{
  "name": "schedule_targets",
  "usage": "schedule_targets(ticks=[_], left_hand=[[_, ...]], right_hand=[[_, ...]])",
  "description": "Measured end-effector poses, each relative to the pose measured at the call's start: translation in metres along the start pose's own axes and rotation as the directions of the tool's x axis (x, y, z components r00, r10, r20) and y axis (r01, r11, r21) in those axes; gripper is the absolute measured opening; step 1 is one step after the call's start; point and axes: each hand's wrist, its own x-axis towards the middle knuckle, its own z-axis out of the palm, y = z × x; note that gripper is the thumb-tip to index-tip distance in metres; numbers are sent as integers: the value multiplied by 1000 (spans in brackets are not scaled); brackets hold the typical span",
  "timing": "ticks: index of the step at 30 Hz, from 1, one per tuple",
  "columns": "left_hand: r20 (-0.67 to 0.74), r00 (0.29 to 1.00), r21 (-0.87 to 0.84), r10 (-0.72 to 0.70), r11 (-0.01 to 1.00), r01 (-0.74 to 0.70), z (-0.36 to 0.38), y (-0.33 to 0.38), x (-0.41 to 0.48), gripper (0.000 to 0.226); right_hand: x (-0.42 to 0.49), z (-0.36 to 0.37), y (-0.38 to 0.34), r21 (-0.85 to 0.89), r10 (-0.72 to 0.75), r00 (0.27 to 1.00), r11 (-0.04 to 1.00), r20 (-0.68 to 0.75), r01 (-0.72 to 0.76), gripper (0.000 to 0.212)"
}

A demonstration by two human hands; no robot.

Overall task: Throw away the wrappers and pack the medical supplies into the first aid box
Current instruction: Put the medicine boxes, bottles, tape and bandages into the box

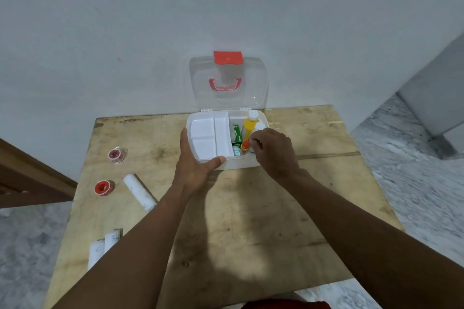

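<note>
Plain white wall (pixel 125 20) behind plywood table (pixel 276 208); grey marbled floor (pixel 414 170) rt side, brown wood furniture (pixel 30 178) at far left

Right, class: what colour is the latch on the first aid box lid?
The latch is red; head view.

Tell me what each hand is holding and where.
Left hand grips the first aid box by its front left corner. Right hand curls over the box; its hold cannot be told.

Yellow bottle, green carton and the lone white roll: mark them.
yellow bottle (pixel 248 128): head view, yellow body.
green carton (pixel 236 135): head view, top face.
lone white roll (pixel 139 192): head view, mid-length.
</note>
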Motion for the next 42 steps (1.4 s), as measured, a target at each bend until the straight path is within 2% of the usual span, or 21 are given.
schedule_targets(ticks=[2, 4, 6, 9, 12, 14, 18, 23, 28, 35, 42], left_hand=[[9, 1000, -10, 1, 1000, -1, 0, 0, 0, 98], [19, 1000, -19, 3, 1000, -3, -1, 1, -1, 99], [28, 1000, -21, 11, 1000, -10, -1, 1, -1, 98], [30, 1000, -33, 7, 999, -6, 0, 0, -1, 99], [24, 1000, -33, 7, 999, -7, 0, 0, -1, 98], [28, 1000, -37, 5, 999, -4, 1, 2, 2, 95], [40, 999, -47, -12, 999, 14, 1, 2, 4, 93], [22, 1000, -42, -19, 999, 20, 2, 6, 6, 93], [8, 999, -56, -53, 997, 53, 8, 8, 0, 91], [10, 999, -51, -51, 997, 52, 7, 13, 5, 89], [17, 996, -27, -92, 995, 92, 9, 12, 4, 89]], right_hand=[[-11, -4, 9, 75, 18, 995, 997, -101, -11, 5], [-20, -9, 20, 132, 63, 991, 990, -115, -47, 13], [-24, -14, 30, 189, 117, 991, 976, -63, -104, 32], [-23, -21, 40, 256, 174, 980, 947, 98, -193, 72], [-14, -25, 42, 332, 118, 967, 924, 225, -190, 102], [2, -23, 44, 381, 24, 960, 915, 278, -133, 110], [23, -6, 61, 487, -158, 945, 873, 285, -1, 124], [36, 12, 76, 597, -270, 926, 800, 263, 64, 131], [37, 34, 86, 587, -215, 925, 810, 313, -11, 132], [39, 43, 85, 616, -210, 942, 788, 261, 5, 121], [35, 45, 88, 646, -208, 937, 763, 282, -25, 126]])
